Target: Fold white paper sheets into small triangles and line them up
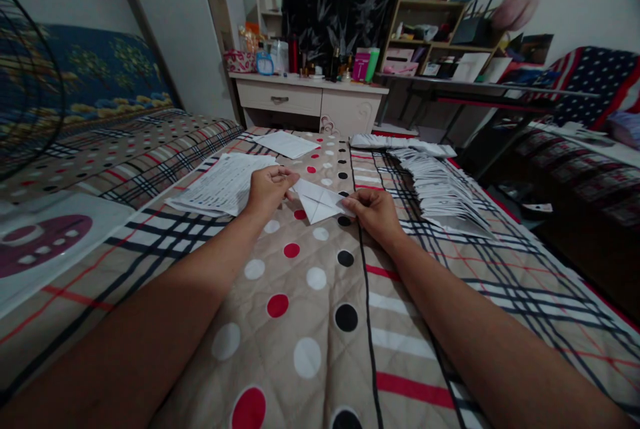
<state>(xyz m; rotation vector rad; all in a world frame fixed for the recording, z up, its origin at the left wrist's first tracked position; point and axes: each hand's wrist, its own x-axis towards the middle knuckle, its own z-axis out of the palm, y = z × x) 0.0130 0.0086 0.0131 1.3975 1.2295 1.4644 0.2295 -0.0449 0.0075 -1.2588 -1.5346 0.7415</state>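
Note:
A small folded piece of white paper with creases and a pointed lower edge is held just above the bedspread. My left hand pinches its left corner between thumb and fingers. At the opposite corner, the fingers of my right hand are closed on the paper. Left of my left hand lies a stack of printed sheets, and another white sheet rests beyond it. To the right of my right hand sits a long row of folded white papers, packed closely together.
The patterned bedspread lies under everything. A white plastic bag is at the left, near a black fan guard. Beyond the bed stand a white dresser with bottles on top and a desk with shelves.

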